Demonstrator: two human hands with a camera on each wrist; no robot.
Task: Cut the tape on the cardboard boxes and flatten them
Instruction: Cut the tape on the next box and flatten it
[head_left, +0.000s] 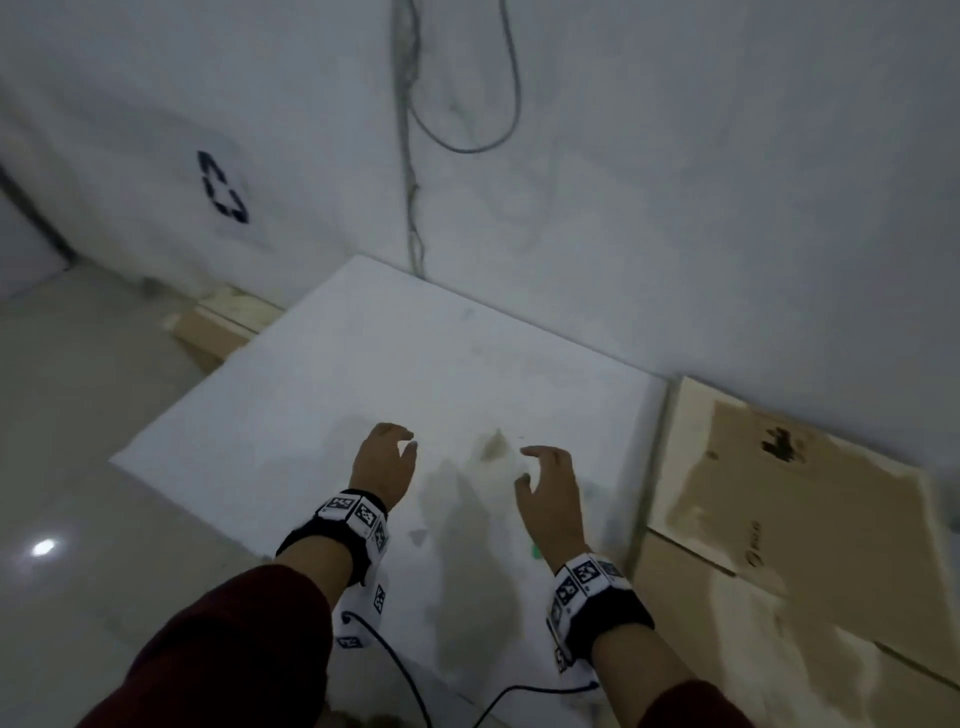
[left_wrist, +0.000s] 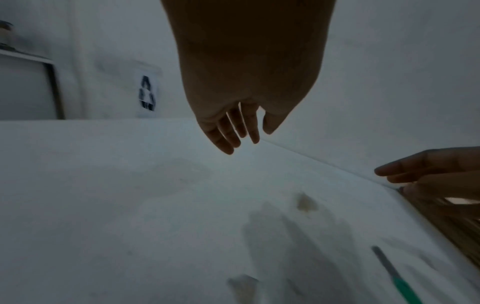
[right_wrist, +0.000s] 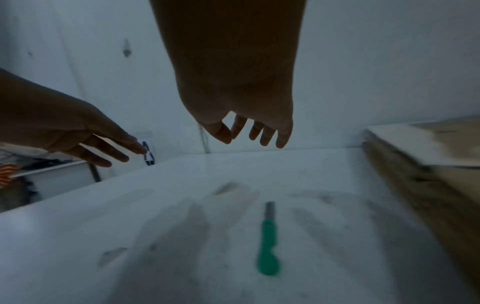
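Both hands hover empty over a white table (head_left: 332, 374). My left hand (head_left: 387, 457) has loosely bent fingers (left_wrist: 233, 131) and holds nothing. My right hand (head_left: 545, 483) is to its right, fingers (right_wrist: 259, 131) relaxed and spread, also empty. A green-handled cutter (right_wrist: 267, 242) lies flat on the white table (right_wrist: 78, 236) under my right wrist, blade end pointing away; it also shows in the left wrist view as the cutter (left_wrist: 397, 281). Flattened brown cardboard (head_left: 810, 525) lies stacked to the right of the table.
A white wall (head_left: 675, 182) with a hanging grey cable (head_left: 462, 130) runs behind the table. A recycling symbol (head_left: 223, 187) marks the wall at the left. More cardboard (head_left: 218, 327) lies on the floor beyond the table's left corner. Glossy tiled floor (head_left: 78, 415) lies left.
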